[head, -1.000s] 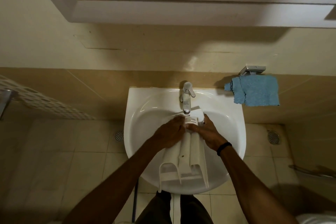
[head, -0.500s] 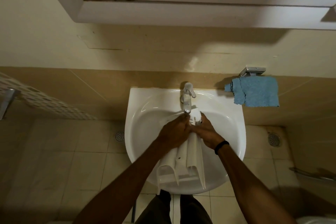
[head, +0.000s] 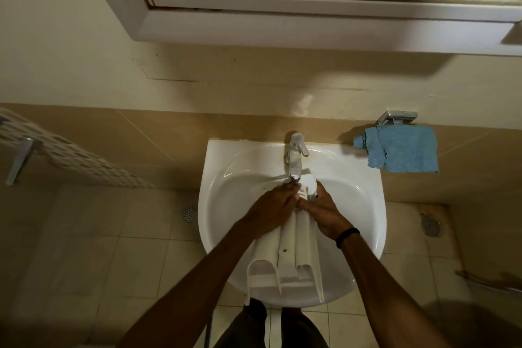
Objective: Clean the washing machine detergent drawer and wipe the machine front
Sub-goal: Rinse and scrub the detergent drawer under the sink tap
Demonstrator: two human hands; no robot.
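Both hands, left (head: pixel 272 207) and right (head: pixel 324 213), grip the white detergent drawer (head: pixel 291 257) under the tap (head: pixel 295 159) in the sink (head: pixel 364 206).

white plastic detergent drawer (head: pixel 293 246): matt, smooth
white ceramic basin (head: pixel 364 206): glossy
chrome metal tap (head: pixel 295 158): shiny
blue cloth (head: pixel 404 150): fuzzy, rough
beige floor tiles (head: pixel 135 257): smooth

A home bathroom, dimly lit — white wall-hung basin (head: pixel 364 206) with a chrome mixer tap (head: pixel 295 157), framed mirror (head: pixel 282 8) above it. Beige wall tiles and pale floor tiles, two round floor drains (head: pixel 189 214) — a wet room. Blue cloth (head: pixel 401 150) hanging from a chrome wall holder (head: pixel 397 117) beside the basin.
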